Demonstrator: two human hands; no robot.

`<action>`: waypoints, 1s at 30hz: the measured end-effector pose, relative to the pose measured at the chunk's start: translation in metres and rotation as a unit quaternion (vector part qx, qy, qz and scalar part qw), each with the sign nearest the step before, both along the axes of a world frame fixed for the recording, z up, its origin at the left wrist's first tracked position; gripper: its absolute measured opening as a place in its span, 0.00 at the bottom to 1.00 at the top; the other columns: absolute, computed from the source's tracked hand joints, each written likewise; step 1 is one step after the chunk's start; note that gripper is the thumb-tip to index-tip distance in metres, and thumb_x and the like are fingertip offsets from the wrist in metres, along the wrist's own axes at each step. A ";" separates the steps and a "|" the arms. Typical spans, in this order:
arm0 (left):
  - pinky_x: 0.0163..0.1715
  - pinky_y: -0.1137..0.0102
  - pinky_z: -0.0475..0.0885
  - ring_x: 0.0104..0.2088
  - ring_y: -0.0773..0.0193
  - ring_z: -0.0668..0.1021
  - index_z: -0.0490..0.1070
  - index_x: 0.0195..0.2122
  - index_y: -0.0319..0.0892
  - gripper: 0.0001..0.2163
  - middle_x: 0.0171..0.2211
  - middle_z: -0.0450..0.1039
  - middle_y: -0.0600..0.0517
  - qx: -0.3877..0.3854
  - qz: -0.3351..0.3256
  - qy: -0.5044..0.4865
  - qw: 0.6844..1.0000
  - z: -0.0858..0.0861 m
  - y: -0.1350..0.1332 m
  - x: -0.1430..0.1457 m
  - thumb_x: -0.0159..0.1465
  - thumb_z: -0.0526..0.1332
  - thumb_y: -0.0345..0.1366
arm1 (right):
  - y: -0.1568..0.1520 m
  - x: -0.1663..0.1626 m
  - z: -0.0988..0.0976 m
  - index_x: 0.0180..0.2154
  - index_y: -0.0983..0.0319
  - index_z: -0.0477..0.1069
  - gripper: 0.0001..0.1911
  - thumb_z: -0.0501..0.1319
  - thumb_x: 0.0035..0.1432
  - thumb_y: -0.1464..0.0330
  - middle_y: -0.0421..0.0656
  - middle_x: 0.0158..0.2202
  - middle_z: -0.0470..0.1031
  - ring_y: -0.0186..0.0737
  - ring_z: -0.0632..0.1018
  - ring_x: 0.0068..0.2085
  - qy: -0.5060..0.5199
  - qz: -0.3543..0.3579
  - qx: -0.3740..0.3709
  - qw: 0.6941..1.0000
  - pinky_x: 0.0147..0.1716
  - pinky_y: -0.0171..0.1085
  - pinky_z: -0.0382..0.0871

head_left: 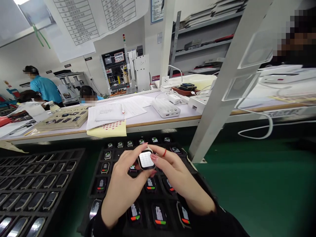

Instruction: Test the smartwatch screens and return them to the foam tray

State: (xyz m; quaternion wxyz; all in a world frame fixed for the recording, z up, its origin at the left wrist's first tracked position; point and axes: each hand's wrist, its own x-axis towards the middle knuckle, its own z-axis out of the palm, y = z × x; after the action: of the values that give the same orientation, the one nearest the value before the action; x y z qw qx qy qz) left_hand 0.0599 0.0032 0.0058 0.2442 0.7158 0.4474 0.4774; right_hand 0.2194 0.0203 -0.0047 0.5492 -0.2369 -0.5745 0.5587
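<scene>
One lit watch (146, 159) is held above a black tray (97, 195) of others, clasped between the left hand (125, 181) and the right hand (177, 171). A slip is judged the chief risk: as far as can be seen, the watch is gripped by edge and face alone, and the smooth case could be let slide if either thumb were eased off. The lit watches (150, 185) seated below could be struck and scratched by such a fall. A stray entry could also be made on the white gridded screen, since its right side is covered by the right thumb, and the near rows could be brushed by the dark sleeves (219, 220).

The watch is pinched by the left fingers, its far edge met by the index finger and its near edge by the thumb. The right fingers are closed on it too, the index finger set at the far right corner; what is done by those beneath cannot be told. A second tray (61, 197) is seen at left; papers (108, 113) and a white device (166, 108) are carried by the far counter (138, 120).
</scene>
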 end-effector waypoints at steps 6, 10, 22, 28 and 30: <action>0.43 0.72 0.75 0.37 0.68 0.76 0.74 0.57 0.63 0.29 0.44 0.79 0.59 0.028 -0.011 0.014 0.999 -0.001 0.002 0.002 0.60 0.68 0.24 | 0.000 -0.004 0.003 0.43 0.60 0.81 0.14 0.65 0.68 0.56 0.43 0.32 0.83 0.43 0.82 0.33 -0.002 -0.022 -0.004 1.000 0.29 0.33 0.74; 0.43 0.72 0.75 0.37 0.68 0.77 0.75 0.57 0.62 0.27 0.46 0.79 0.59 0.028 -0.012 0.018 0.999 0.001 0.002 0.002 0.60 0.69 0.25 | 0.002 -0.004 0.003 0.40 0.60 0.81 0.13 0.65 0.68 0.58 0.42 0.31 0.83 0.41 0.82 0.32 0.012 -0.019 0.004 1.000 0.29 0.32 0.74; 0.42 0.71 0.74 0.36 0.67 0.76 0.75 0.57 0.60 0.28 0.41 0.78 0.59 0.031 -0.006 0.028 0.999 0.001 0.000 0.004 0.60 0.67 0.23 | 0.000 -0.006 0.001 0.42 0.61 0.81 0.14 0.67 0.66 0.57 0.43 0.31 0.82 0.44 0.81 0.32 -0.012 -0.052 -0.016 0.998 0.27 0.34 0.74; 0.42 0.71 0.74 0.35 0.67 0.75 0.75 0.56 0.60 0.27 0.42 0.78 0.59 0.024 -0.006 0.025 0.999 0.003 0.000 0.005 0.60 0.68 0.23 | 0.002 -0.005 -0.001 0.40 0.61 0.81 0.15 0.64 0.68 0.56 0.43 0.29 0.82 0.44 0.81 0.30 0.024 -0.042 -0.006 0.999 0.25 0.34 0.72; 0.42 0.71 0.74 0.35 0.67 0.75 0.75 0.55 0.60 0.26 0.42 0.78 0.59 0.023 -0.006 0.027 0.999 0.003 0.000 0.005 0.60 0.67 0.23 | 0.002 -0.005 -0.001 0.41 0.61 0.81 0.13 0.65 0.67 0.57 0.43 0.29 0.82 0.43 0.81 0.30 0.012 -0.038 -0.004 0.999 0.26 0.33 0.72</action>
State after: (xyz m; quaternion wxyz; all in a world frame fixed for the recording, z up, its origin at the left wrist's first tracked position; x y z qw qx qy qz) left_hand 0.0652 0.0031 0.0088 0.2180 0.7362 0.4384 0.4672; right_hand 0.2140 0.0221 -0.0055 0.5759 -0.2540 -0.5560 0.5428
